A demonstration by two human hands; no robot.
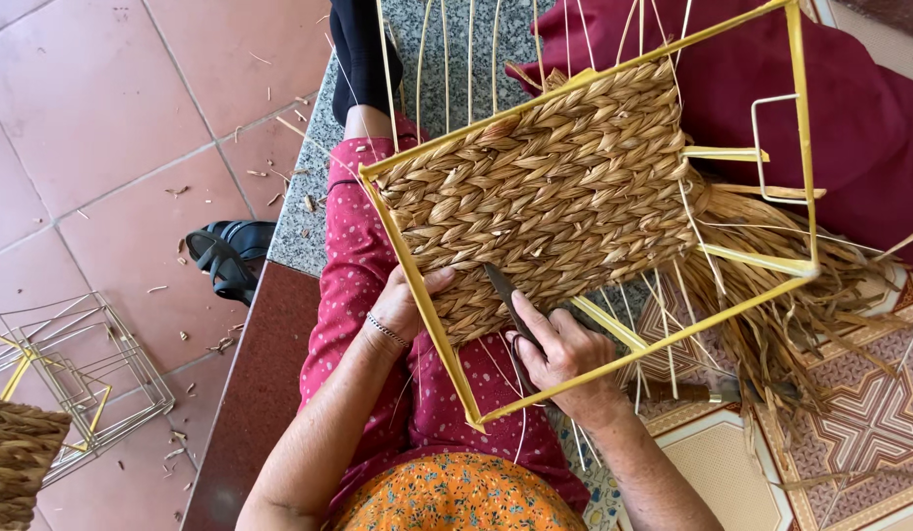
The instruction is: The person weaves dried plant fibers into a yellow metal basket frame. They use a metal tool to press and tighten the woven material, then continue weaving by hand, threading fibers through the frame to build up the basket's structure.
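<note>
A person's left hand (405, 307), just below frame centre, curls closed around the lower left bar of a yellow wire frame (614, 197), thumb on the woven straw panel (550, 192) filling it. The right hand (566, 356), lower centre, grips dark scissors (505, 300) tightly; the handles are hidden inside the fingers, so only the blades show, pointing toward the upper left onto the weave. The frame lies tilted across the lap, its long axis running lower left to upper right. Loose straw strands (771, 295) trail right.

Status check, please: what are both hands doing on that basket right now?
Left hand grips yellow wire frame. Right hand presses dark scissors to woven straw panel. Loose straw strands trail right.
</note>
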